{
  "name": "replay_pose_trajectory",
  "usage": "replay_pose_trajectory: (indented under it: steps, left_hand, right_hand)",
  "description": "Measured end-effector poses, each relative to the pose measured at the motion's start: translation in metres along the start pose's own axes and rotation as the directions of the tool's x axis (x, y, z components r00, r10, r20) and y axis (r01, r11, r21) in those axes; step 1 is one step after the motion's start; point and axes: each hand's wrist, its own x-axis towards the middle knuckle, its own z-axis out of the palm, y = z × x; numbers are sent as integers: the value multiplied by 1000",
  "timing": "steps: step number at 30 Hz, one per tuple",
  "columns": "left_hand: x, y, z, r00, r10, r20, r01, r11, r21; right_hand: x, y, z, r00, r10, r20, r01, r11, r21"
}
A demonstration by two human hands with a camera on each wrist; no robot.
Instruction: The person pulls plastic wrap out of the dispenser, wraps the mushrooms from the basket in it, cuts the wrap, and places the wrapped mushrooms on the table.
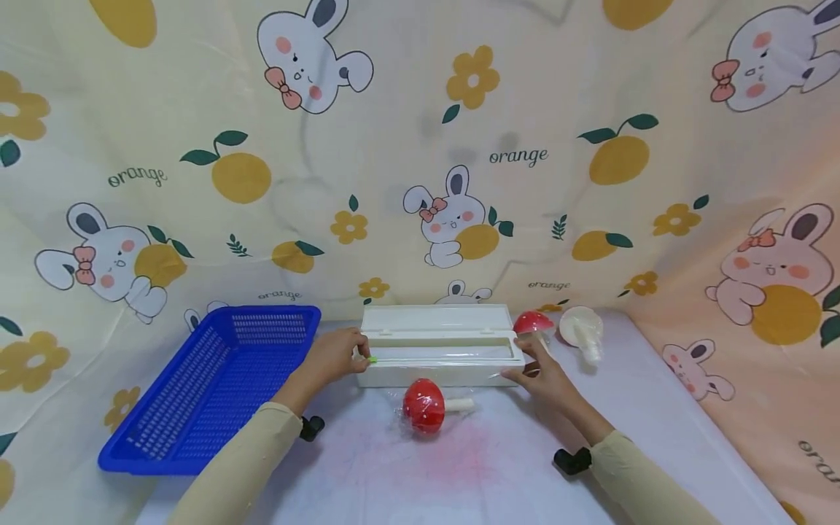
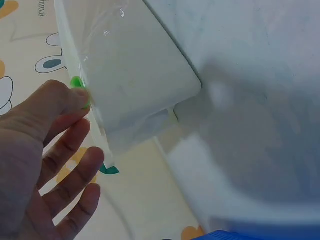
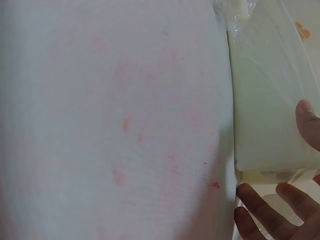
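A white cling film dispenser [image 1: 433, 375] stands on the table with its lid raised, and clear film lies over its top and front. At its left end my left hand [image 1: 331, 357] pinches the small green slide cutter [image 2: 76, 82] between thumb and forefinger; the other fingers are spread loosely. My right hand [image 1: 546, 379] grips the right end, thumb on the front face and fingers round the side. In front of the dispenser lies a red toy mushroom [image 1: 424, 406] with white spots and a pale stem, loosely wrapped in clear film.
A blue plastic basket [image 1: 134, 461] stands at the left. Behind my right hand lie another red-capped mushroom [image 1: 533, 321] and a cream one [image 1: 580, 327] with its underside showing. A patterned cloth [image 1: 394, 146] hangs behind the white-covered table [image 1: 525, 488].
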Motion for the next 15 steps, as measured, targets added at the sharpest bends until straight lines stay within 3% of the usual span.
replay_pose_trajectory:
  steps: [6,15]
  left_hand:
    - [3,0,1,1000,-22,15,21,999,44]
    - [2,0,-2,998,-34,51,30,997,74]
  right_hand:
    - [-1,1,-2,999,-39,1,39,999,22]
    - [-1,1,-3,1000,0,7,0,1000,10]
